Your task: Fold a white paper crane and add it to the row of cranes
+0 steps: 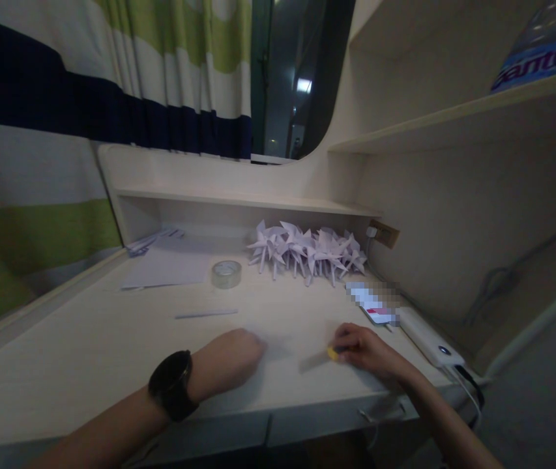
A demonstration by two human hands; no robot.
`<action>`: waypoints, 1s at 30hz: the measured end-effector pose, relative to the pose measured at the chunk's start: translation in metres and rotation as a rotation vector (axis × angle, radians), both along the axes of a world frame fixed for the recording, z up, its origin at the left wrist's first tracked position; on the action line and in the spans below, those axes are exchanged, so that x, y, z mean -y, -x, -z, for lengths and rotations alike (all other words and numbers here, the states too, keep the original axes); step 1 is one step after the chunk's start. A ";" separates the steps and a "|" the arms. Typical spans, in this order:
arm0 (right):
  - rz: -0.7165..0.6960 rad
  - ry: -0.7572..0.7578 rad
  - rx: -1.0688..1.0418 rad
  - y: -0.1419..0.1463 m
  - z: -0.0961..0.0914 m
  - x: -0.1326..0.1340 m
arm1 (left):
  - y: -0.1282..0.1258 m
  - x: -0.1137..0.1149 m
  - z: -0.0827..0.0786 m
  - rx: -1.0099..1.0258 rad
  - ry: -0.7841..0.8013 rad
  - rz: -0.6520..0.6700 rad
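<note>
My left hand [231, 358], with a dark watch [173, 385] on its wrist, is curled closed low over the white desk [111, 365]. Its fingers are blurred by motion, and whatever they hold, if anything, is hidden. To the right, my right hand [363, 352] grips what looks like a utility knife [332, 353]: a yellow part shows at the fingers, and a thin blurred grey strip points left from it. A thin rolled paper stick [206, 314] lies beyond my left hand. Behind that stands a clear tape roll [226, 274].
Several folded paper pinwheels [307, 251] are heaped at the back. Paper sheets [167, 262] lie at the back left. A lit phone [370, 305] and a white power bank [429, 339] with cables sit right. A bottle [541, 49] stands on the upper shelf [453, 120].
</note>
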State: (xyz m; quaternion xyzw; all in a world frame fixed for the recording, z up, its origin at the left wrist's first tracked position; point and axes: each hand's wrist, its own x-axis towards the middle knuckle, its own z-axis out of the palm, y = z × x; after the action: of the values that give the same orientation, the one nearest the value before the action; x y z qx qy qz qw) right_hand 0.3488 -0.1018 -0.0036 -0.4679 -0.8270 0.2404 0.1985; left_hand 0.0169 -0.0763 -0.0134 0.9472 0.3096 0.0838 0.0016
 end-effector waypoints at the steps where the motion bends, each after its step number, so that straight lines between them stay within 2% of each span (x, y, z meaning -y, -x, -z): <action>1: 0.003 0.003 -0.001 -0.002 0.001 -0.001 | 0.000 0.000 -0.002 -0.016 -0.014 -0.010; 4: 0.015 0.007 -0.014 -0.005 0.004 -0.004 | 0.001 -0.003 -0.006 -0.050 -0.074 -0.021; 7: 0.018 0.003 -0.026 -0.007 0.008 -0.005 | 0.004 -0.007 -0.015 0.002 -0.113 -0.019; 9: 0.022 0.001 -0.025 -0.007 0.010 -0.005 | 0.004 -0.008 -0.026 0.154 -0.113 -0.012; 11: 0.029 -0.003 -0.020 -0.007 0.010 -0.005 | 0.004 -0.007 -0.041 0.417 -0.065 -0.054; 14: 0.034 -0.013 -0.015 -0.005 0.009 -0.004 | 0.002 -0.004 -0.059 0.839 0.166 -0.299; 16: 0.043 -0.021 -0.016 -0.003 0.007 -0.004 | 0.000 -0.004 -0.062 1.057 0.371 -0.442; 18: 0.057 -0.035 -0.009 0.000 0.006 -0.003 | -0.001 -0.005 -0.054 1.219 0.550 -0.492; 20: 0.073 -0.052 0.001 0.002 0.006 -0.003 | -0.002 -0.009 -0.038 1.295 0.686 -0.526; 24: 0.101 -0.104 0.015 0.005 0.011 -0.004 | 0.003 -0.015 0.000 1.230 0.817 -0.611; 27: 0.172 -0.176 0.036 0.008 0.018 -0.008 | 0.017 -0.013 0.013 0.953 0.930 -0.624; 28: 0.201 -0.194 0.049 0.009 0.020 -0.009 | 0.022 -0.011 0.013 0.827 0.905 -0.638; 29: 0.227 -0.206 0.065 0.011 0.022 -0.010 | 0.026 -0.010 0.011 0.697 0.798 -0.645; 30: 0.250 -0.213 0.083 0.012 0.024 -0.011 | 0.030 -0.009 0.007 0.592 0.611 -0.638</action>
State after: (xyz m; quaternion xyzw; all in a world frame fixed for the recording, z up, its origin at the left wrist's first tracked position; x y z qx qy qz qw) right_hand 0.3365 -0.0909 -0.0277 -0.5529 -0.7907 0.1052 0.2410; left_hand -0.0127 -0.0677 -0.0208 0.6979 0.5790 0.2500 0.3394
